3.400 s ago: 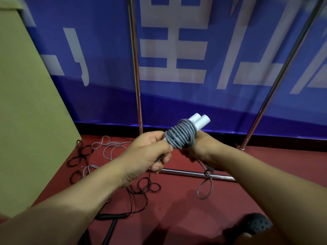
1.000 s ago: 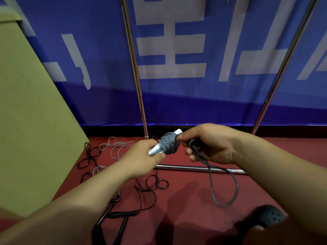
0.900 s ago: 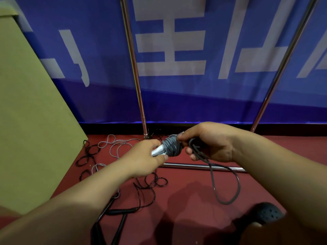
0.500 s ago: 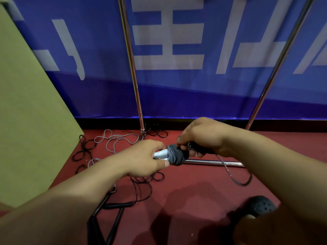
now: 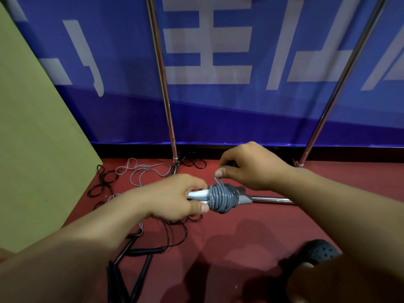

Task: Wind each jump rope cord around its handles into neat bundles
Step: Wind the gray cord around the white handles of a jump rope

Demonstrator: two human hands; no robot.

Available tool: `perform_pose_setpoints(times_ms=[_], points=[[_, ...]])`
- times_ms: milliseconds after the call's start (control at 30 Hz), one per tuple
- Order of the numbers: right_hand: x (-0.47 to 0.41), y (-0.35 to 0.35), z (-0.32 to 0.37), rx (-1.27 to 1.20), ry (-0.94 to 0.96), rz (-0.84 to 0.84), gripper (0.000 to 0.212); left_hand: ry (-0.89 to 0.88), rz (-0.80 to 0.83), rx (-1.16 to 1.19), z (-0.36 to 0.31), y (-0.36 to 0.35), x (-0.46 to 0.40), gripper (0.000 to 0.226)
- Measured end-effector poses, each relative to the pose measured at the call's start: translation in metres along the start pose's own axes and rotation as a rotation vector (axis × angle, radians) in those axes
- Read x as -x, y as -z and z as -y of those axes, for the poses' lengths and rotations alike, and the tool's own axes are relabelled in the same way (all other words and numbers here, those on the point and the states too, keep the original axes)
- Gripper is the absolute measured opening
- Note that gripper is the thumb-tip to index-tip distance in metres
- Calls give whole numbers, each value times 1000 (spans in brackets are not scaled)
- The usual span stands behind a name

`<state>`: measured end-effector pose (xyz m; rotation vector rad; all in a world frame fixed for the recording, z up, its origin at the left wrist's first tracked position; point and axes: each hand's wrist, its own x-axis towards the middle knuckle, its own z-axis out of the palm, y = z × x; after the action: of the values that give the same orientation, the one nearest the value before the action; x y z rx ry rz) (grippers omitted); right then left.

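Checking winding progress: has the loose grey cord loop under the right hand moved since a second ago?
Yes. It no longer hangs below the horizontal metal bar; the right hand pinches the cord end above the grey cord bundle.

The cord (image 5: 223, 197) wound into a bundle is grey, its turns showing as close parallel ridges; the handles (image 5: 197, 194) it wraps are white at one end and grey at the other. The floor (image 5: 240, 232) is dull red. Loose on it lie a pale grey rope (image 5: 142, 171) and black ropes (image 5: 105, 182), with black handles (image 5: 140, 265) nearer. The banner (image 5: 218, 110) behind is blue, a lighter blue above and a deeper violet-blue below, with large pale grey-white characters. The poles (image 5: 162, 84) are shiny silver metal. The board (image 5: 32, 138) at left is plain olive-yellow. The shoe (image 5: 317, 252) is black, dotted with small round holes
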<state>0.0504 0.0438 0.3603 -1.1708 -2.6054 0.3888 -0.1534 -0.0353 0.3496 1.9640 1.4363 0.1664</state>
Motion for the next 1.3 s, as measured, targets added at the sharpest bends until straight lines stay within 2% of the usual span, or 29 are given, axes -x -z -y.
perform_pose_setpoints(times_ms=[133, 233, 400, 500, 567, 633, 767, 867, 1000, 1100, 1200, 1300], points=[[-5, 5, -6, -140, -104, -4, 37, -34, 94, 244, -2, 3, 5, 18], [-7, 8, -9, -381, -170, 67, 44, -55, 164, 438, -5, 4, 9, 30], [-7, 9, -11, -632, -164, 143, 42, -120, 246, 622, -12, 8, 12, 40], [-6, 9, -10, -749, -199, 176, 46, -140, 229, 717, -17, 11, 11, 47], [-4, 7, -6, -782, -189, 216, 40, -153, 183, 819, -18, 13, 10, 49], [-1, 5, 2, -776, -182, 201, 21, -163, 120, 957, -19, 15, 8, 42], [-4, -4, 20, -832, -319, 156, 28, -155, -83, 1155, -24, 19, 3, 9], [-7, -7, 28, -769, -347, 111, 40, -108, -223, 1180, -26, 20, -1, 13], [-6, -10, 32, -759, -335, 70, 50, -77, -305, 1216, -26, 21, -3, 11], [-6, -12, 35, -889, -377, 73, 57, -60, -339, 1263, -25, 23, -3, 9], [-8, -9, 40, -1085, -503, 130, 58, -51, -389, 1299, -24, 25, -2, 9], [-9, -6, 39, -1245, -586, 189, 46, -39, -452, 1344, -22, 27, -1, 9]])
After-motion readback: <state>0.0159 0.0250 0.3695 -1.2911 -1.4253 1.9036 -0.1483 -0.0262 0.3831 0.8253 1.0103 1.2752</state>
